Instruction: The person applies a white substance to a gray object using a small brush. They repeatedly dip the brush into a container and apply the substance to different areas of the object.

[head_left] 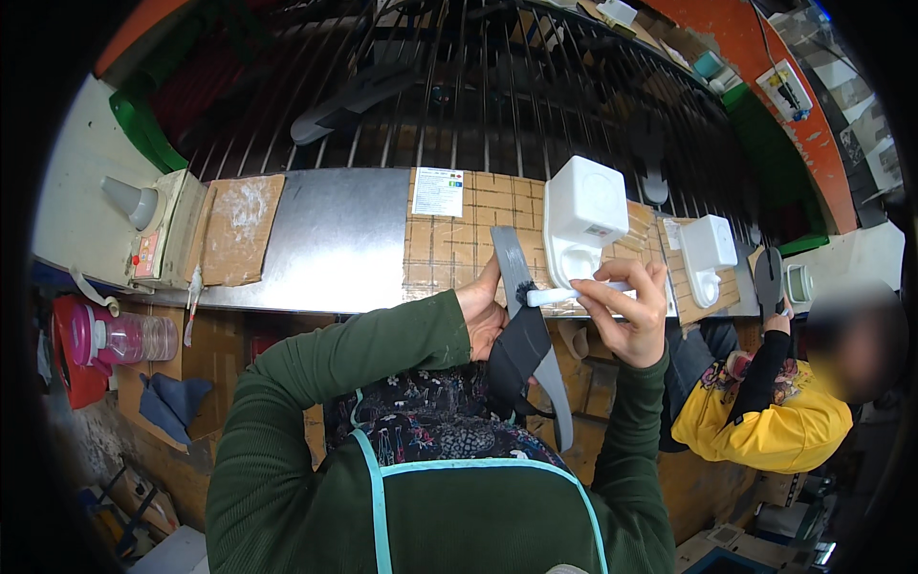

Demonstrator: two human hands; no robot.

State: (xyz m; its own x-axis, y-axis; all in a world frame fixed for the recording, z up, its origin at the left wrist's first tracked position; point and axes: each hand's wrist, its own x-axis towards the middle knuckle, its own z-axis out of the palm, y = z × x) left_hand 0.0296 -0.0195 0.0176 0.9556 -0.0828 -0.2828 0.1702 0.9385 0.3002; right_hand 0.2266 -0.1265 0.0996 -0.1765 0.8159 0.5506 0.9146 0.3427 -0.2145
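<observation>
My left hand (484,311) grips a sandal (521,351) with a grey sole and wide black straps, held upright and tilted at the table's front edge. Part of that hand is hidden behind the sandal. Pinched in the fingers of my right hand (631,311) is a brush (555,296) with a white handle and dark bristles. Its bristles touch the grey sole above the straps. Just beyond the brush stands a white dispenser (586,206), an upturned container over a small open cup.
Cardboard (459,251) covers part of the metal table (330,230). Behind it runs a barred conveyor carrying a sandal (349,103). At left are a control box (158,234) and a pink-lidded bottle (134,337). A person in yellow (765,411) works at right beside a second dispenser (708,251).
</observation>
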